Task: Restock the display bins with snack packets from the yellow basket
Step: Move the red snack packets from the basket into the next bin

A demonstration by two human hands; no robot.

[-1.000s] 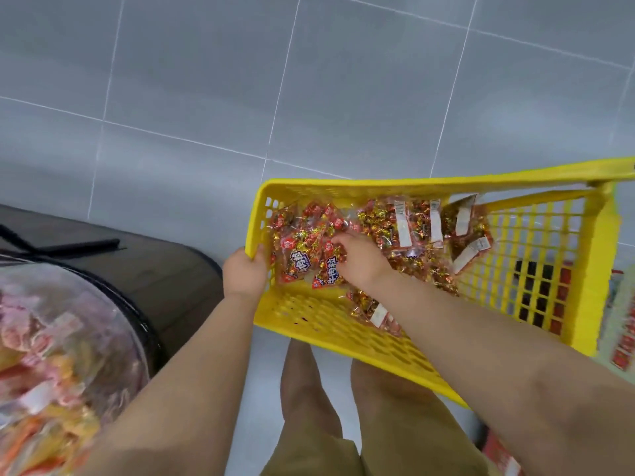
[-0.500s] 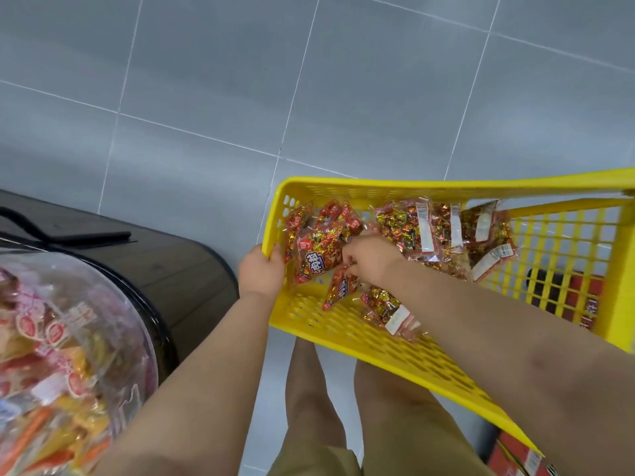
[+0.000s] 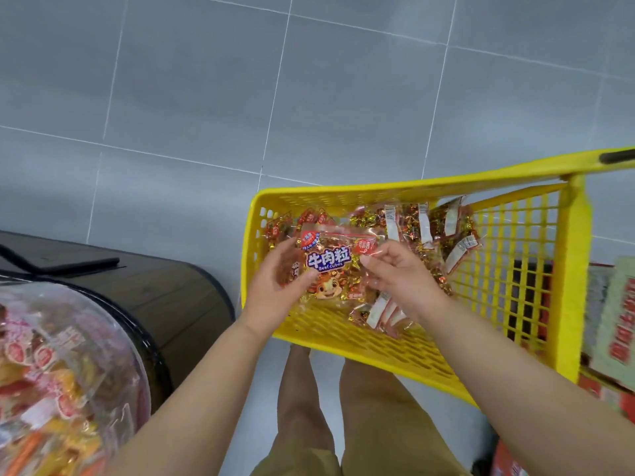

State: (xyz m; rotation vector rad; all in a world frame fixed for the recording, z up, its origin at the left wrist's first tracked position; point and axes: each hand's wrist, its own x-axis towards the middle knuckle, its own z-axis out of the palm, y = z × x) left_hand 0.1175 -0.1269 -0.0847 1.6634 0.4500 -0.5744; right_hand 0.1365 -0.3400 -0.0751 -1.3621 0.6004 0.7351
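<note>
Left hand and right hand grip one snack packet over the yellow basket; carry it level, unhurried.

Bare left forearm and right forearm, khaki-tan shorts, bare legs poking out underneath.

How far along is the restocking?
Done: the bin at left already looks well filled, though what was just added can't be told. In hand: the left hand and right hand hold one packet above the basket. Left: that packet isn't in the bin yet, and several more packets lie in the basket.
</note>
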